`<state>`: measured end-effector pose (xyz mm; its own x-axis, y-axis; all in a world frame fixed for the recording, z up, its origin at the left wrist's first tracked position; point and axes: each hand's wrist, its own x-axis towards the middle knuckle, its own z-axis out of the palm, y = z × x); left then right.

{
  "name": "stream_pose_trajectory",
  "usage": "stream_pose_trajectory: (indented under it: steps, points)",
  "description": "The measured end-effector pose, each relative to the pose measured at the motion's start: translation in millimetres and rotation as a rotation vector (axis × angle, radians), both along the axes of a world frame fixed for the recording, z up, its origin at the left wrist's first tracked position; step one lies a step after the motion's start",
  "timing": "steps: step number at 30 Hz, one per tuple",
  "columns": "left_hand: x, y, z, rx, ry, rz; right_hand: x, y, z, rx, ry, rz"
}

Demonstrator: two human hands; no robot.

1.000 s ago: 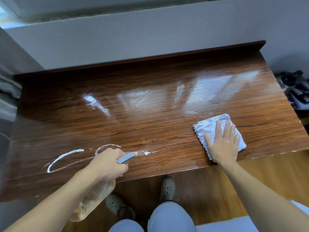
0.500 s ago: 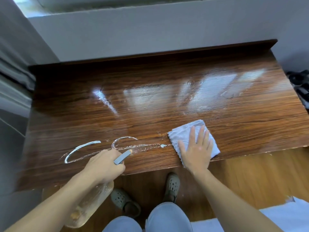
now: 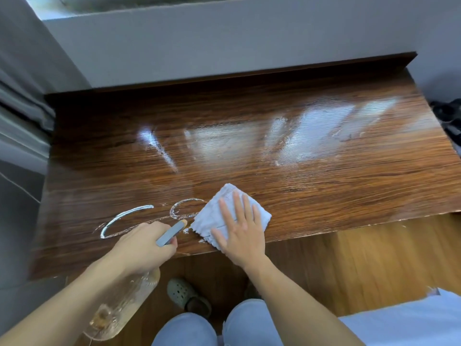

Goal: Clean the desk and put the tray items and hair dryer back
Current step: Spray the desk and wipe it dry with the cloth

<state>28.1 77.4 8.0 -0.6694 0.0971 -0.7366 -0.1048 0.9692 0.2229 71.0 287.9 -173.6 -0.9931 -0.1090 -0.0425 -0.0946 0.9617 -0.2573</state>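
A glossy brown wooden desk [image 3: 249,151] fills the view, streaked with wet smears. Curved white foam lines [image 3: 124,218] lie on its front left part. My right hand [image 3: 239,228] presses flat, fingers straight, on a folded light blue cloth [image 3: 212,221] at the desk's front edge; the cloth touches the right end of the foam. My left hand [image 3: 142,248] grips the head of a clear spray bottle [image 3: 122,305], whose grey nozzle [image 3: 172,232] points at the cloth. The bottle's body hangs below the desk edge. No tray or hair dryer is recognisable.
A grey wall ledge [image 3: 224,33] runs behind the desk, and a grey curtain [image 3: 22,108] hangs at the left. Dark objects [image 3: 449,121] sit off the desk's right end. Below are wooden floor [image 3: 361,265], my knees and a grey-green clog [image 3: 187,295].
My right hand has slid the cloth leftward along the front edge, onto the right end of the foam lines. The left hand keeps its hold on the spray bottle.
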Motion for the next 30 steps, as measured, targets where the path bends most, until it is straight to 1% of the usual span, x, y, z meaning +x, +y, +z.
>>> stream_pose_trajectory:
  steps: [6, 8, 10, 13, 16, 18, 21, 25, 30]
  points:
    - [5.2, 10.7, -5.3, 0.002, -0.035, -0.017, -2.7, 122.4, -3.5, 0.148, 0.054, -0.186]
    - [7.1, 10.2, -6.8, 0.008, -0.043, 0.0, -4.2, 162.2, -6.1, 0.184, 0.05, -0.284]
    - [9.3, 7.0, -7.0, 0.011, -0.039, 0.027, -8.6, 190.8, -7.7, 0.175, 0.047, -0.421]
    - [13.3, -1.3, -7.2, 0.001, -0.018, 0.087, -19.5, 200.3, -8.1, 0.122, 0.042, -0.616]
    - [17.5, -12.5, -9.9, -0.015, 0.01, 0.161, -27.3, 177.7, -10.2, 0.078, 0.017, -0.724]
    - [19.3, -18.3, -11.7, -0.02, 0.026, 0.187, -28.9, 155.1, -11.7, 0.095, 0.029, -0.689]
    - [23.2, -27.1, -12.4, 0.015, 0.023, 0.216, -35.2, 108.1, -10.6, 0.131, 0.052, -0.539]
    - [31.0, -36.4, -12.1, 0.037, 0.06, 0.246, -42.0, 37.0, -5.1, 0.101, 0.053, -0.362]
    - [34.5, -49.2, -8.8, 0.021, 0.089, 0.289, -26.8, -39.4, 3.0, 0.02, 0.011, -0.154]
